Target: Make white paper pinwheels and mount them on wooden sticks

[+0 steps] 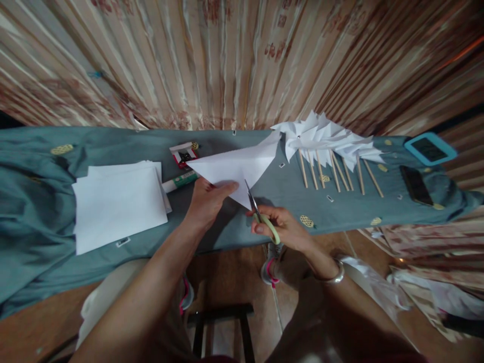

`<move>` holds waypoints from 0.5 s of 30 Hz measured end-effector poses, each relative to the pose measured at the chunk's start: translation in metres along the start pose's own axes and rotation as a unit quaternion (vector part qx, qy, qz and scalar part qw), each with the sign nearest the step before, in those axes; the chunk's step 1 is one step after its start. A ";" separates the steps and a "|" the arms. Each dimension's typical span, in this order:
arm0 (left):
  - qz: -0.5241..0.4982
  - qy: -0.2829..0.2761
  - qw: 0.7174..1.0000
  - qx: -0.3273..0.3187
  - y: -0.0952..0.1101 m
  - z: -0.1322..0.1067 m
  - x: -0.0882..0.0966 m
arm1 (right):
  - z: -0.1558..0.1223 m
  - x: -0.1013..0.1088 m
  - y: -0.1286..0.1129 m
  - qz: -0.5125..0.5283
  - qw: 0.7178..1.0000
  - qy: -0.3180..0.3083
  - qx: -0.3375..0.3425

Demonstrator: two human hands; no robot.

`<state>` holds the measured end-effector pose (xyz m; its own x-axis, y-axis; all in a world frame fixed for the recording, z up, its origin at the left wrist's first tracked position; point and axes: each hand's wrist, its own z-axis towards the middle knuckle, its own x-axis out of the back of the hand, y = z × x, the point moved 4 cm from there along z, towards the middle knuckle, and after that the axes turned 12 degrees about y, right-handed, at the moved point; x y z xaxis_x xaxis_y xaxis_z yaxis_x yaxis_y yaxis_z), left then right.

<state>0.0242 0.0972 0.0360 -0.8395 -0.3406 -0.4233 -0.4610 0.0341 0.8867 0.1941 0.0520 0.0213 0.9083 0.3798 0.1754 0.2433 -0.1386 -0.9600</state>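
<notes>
A folded white sheet of paper (pixel 230 166) is pinched in my left hand (pixel 209 199), with the thumb on top near its lower edge. My right hand (pixel 280 224) grips scissors (pixel 267 225) with pale green handles. Their blades meet the paper close to its lower corner; how deep the cut runs I cannot tell. Behind my left hand a glue stick (pixel 180 181) with a green label lies on the cloth. Just beyond it sits a small red and white box (pixel 184 154) with dark contents.
A stack of white paper (pixel 117 206) lies at the left. Several paper pinwheels (pixel 325 133) on wooden sticks (pixel 335 171) overlap at the back right. Farther right are a blue-framed device (pixel 431 148) and a dark phone (pixel 416 185). A curtain (pixel 227 65) hangs behind the green cloth-covered table (pixel 295 196).
</notes>
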 end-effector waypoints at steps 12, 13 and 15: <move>-0.011 0.023 1.000 0.017 0.011 0.012 0.007 | 0.000 0.079 0.003 -0.041 0.990 0.128 -0.046; -0.006 0.018 1.000 0.022 0.010 0.011 0.006 | 0.001 0.087 0.001 -0.032 0.980 0.196 -0.024; 0.001 0.004 0.999 0.032 0.008 0.009 0.005 | 0.003 0.097 -0.004 -0.011 0.950 0.312 0.030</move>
<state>0.0141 0.1043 0.0391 -0.8381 -0.3483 -0.4199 -0.4770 0.0941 0.8738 0.2804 0.0923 0.0415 0.9329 -0.2360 0.2720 0.2609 -0.0777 -0.9622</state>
